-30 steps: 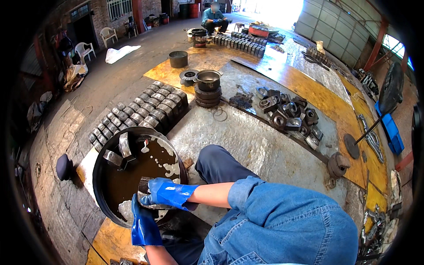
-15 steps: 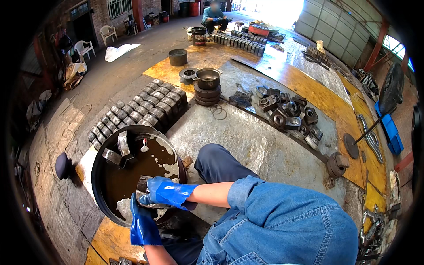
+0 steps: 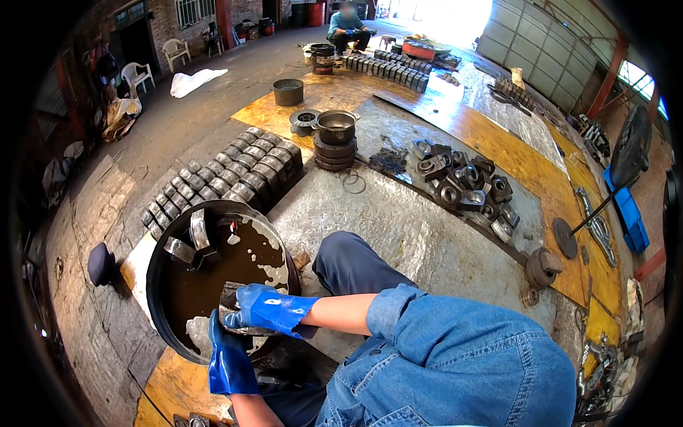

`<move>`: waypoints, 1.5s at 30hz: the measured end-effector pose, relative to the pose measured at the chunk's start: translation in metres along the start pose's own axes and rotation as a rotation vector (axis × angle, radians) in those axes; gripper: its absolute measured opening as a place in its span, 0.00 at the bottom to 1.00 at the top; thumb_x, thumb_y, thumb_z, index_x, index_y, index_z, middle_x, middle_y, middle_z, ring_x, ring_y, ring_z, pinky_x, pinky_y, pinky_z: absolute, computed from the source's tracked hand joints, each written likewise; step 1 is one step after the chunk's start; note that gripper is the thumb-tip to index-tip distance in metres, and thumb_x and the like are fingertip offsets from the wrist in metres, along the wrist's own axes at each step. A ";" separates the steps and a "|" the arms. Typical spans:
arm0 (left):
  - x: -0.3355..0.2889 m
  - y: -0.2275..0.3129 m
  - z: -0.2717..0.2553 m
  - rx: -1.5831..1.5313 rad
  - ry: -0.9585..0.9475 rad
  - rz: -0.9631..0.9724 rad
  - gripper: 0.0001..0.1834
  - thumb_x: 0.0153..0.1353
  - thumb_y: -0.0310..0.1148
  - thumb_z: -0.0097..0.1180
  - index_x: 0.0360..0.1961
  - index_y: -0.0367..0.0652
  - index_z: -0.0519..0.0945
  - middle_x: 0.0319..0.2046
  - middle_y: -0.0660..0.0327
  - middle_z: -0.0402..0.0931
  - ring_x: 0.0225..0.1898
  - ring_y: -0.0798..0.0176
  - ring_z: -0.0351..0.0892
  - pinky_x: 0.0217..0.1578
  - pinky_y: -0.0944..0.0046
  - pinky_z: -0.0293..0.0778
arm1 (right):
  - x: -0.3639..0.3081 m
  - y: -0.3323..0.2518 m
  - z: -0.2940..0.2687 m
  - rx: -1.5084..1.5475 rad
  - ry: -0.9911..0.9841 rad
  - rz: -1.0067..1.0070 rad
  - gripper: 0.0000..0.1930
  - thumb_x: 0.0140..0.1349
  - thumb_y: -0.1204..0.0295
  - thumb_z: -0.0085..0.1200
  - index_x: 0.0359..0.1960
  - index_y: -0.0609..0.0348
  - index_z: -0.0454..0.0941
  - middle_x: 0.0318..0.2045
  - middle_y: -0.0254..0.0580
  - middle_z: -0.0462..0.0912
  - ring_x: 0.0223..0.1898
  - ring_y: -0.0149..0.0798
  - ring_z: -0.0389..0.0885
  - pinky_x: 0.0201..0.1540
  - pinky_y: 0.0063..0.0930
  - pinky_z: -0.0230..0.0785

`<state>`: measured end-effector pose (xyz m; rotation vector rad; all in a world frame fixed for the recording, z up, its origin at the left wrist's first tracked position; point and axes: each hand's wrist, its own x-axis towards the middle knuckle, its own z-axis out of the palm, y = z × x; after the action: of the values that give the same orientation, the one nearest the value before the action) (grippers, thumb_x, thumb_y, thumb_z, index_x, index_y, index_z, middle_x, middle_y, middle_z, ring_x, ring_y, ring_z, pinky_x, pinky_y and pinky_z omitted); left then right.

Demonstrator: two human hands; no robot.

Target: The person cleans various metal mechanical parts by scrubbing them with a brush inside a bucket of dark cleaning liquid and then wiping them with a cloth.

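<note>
Both my hands wear long blue rubber gloves. My right hand [image 3: 257,304] is closed over a dark, wet-looking metal block [image 3: 228,293] at the near rim of a round black tub [image 3: 158,313]. Against the block's near side presses my left hand [image 3: 226,349], its thumb pointing up and its other fingers mostly hidden. Much of the block is covered by the gloves. Murky brown liquid [image 3: 192,285] with pale foam patches fills the tub. Two curved metal blocks [image 3: 200,231] rest at its far left inside wall, beside a small red-and-white object [image 3: 233,229].
Rows of metal blocks [image 3: 235,167] stand beyond the tub. Stacked metal rings [image 3: 334,153] carry a metal pot [image 3: 336,128]. A heap of holed metal parts [image 3: 466,185] lies to the right. A round-based stand [image 3: 565,238] is farther right. Another person [image 3: 348,32] sits far back.
Hands and block stay nearly in place at the tub's rim. The whole view has shifted very slightly.
</note>
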<state>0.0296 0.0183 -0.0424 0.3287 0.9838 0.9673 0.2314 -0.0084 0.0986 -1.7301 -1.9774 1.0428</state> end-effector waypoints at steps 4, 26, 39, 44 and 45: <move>-0.005 -0.001 0.007 0.027 0.037 -0.028 0.32 0.70 0.64 0.44 0.57 0.51 0.80 0.47 0.53 0.85 0.43 0.46 0.84 0.37 0.42 0.81 | 0.001 0.006 0.003 -0.008 0.002 0.005 0.38 0.56 0.37 0.60 0.45 0.66 0.87 0.43 0.65 0.87 0.47 0.60 0.87 0.51 0.48 0.79; 0.000 0.004 -0.008 0.084 0.003 -0.058 0.37 0.67 0.68 0.46 0.63 0.51 0.78 0.56 0.51 0.81 0.55 0.42 0.79 0.57 0.34 0.74 | -0.009 0.003 -0.003 0.111 0.097 -0.185 0.34 0.57 0.40 0.61 0.53 0.56 0.85 0.44 0.63 0.86 0.47 0.63 0.85 0.50 0.51 0.78; 0.005 -0.005 -0.004 -0.031 0.018 0.017 0.28 0.71 0.61 0.47 0.58 0.54 0.80 0.51 0.56 0.84 0.46 0.49 0.84 0.41 0.41 0.82 | 0.000 0.011 0.006 0.108 0.100 -0.201 0.34 0.57 0.42 0.60 0.57 0.54 0.82 0.45 0.65 0.86 0.47 0.65 0.84 0.49 0.54 0.78; 0.001 -0.005 -0.009 0.046 -0.021 0.034 0.29 0.70 0.62 0.46 0.59 0.55 0.80 0.51 0.56 0.84 0.47 0.49 0.84 0.43 0.42 0.82 | -0.008 0.006 -0.002 0.107 0.080 -0.193 0.34 0.57 0.42 0.60 0.57 0.53 0.82 0.45 0.64 0.86 0.48 0.64 0.84 0.50 0.53 0.78; -0.002 -0.005 -0.003 0.023 -0.014 0.025 0.30 0.70 0.63 0.46 0.59 0.55 0.80 0.51 0.56 0.84 0.47 0.49 0.84 0.43 0.42 0.82 | -0.010 0.005 -0.005 0.119 0.077 -0.194 0.34 0.57 0.42 0.60 0.57 0.53 0.82 0.46 0.64 0.86 0.48 0.64 0.84 0.50 0.53 0.78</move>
<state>0.0297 0.0135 -0.0460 0.3668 0.9806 0.9757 0.2402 -0.0163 0.1007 -1.4618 -1.9480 0.9900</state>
